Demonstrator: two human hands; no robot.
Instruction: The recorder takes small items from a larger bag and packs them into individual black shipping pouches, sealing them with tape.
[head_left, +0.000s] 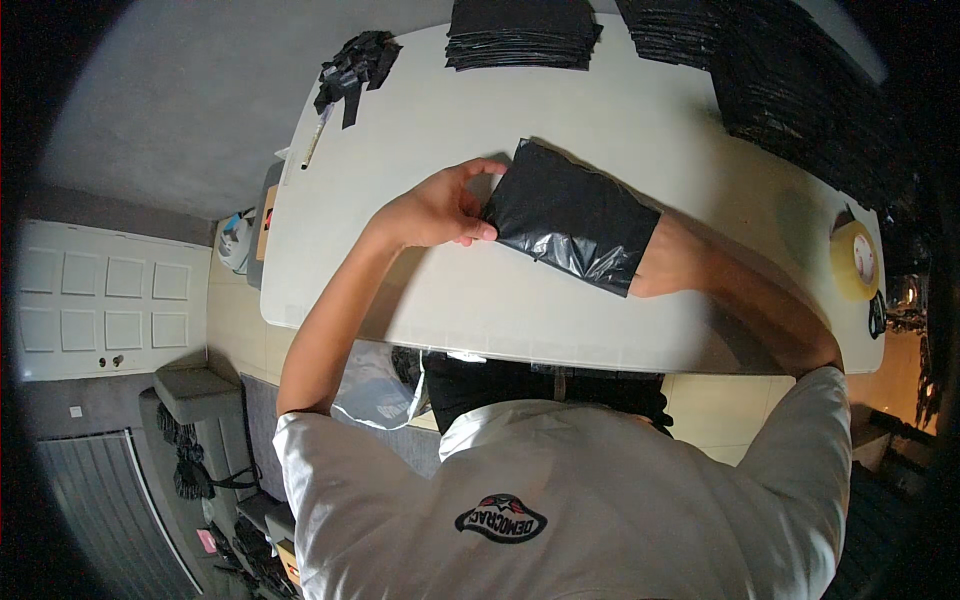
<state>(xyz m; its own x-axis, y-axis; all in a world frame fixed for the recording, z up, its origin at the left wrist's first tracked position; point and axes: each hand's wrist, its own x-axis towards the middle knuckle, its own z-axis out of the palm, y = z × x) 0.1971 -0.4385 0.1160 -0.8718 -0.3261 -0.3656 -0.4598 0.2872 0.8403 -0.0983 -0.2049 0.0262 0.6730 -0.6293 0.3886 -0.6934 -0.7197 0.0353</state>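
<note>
Head view showed a black plastic bag lying on the white table. The left hand pinched its closed end, maybe to keep it from sliding. The right hand was pushed inside the bag, so its grip could not be told. Stacks of black bags and a yellow tape roll sat nearby.

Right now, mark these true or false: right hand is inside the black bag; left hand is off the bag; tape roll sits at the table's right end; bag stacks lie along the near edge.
1. Right hand inside the black bag: true; the bag covers it to the wrist.
2. Left hand off the bag: false; its fingers pinch the bag's left edge.
3. Tape roll at the table's right end: true.
4. Bag stacks along the near edge: false; they line the far edge.
</note>
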